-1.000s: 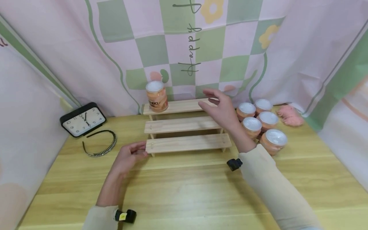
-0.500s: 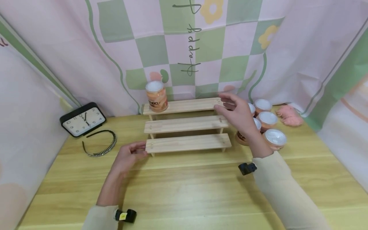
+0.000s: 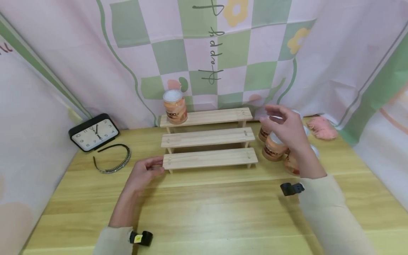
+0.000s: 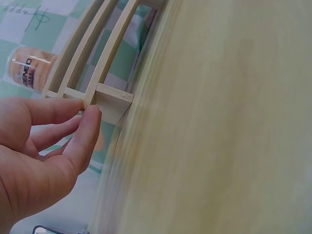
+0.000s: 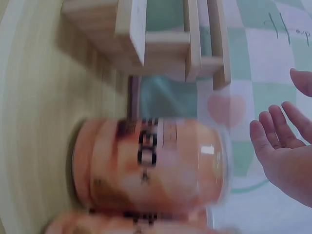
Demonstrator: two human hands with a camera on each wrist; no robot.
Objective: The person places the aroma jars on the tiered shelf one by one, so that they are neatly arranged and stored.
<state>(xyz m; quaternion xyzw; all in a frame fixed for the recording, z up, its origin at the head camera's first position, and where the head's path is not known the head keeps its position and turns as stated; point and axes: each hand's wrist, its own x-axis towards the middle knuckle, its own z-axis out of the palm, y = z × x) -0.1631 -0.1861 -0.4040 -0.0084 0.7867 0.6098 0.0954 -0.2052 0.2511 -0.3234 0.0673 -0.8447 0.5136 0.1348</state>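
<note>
The left hand pinched the bottom step of the wooden rack; the right hand, fingers loosely parted, hung above the cans beside the rack; another can stood on the top step.

Here a homelike corner is presented: the wood-grain table is backed by cheerful checked cloth, and at one side a clock and headband are set out!
</note>
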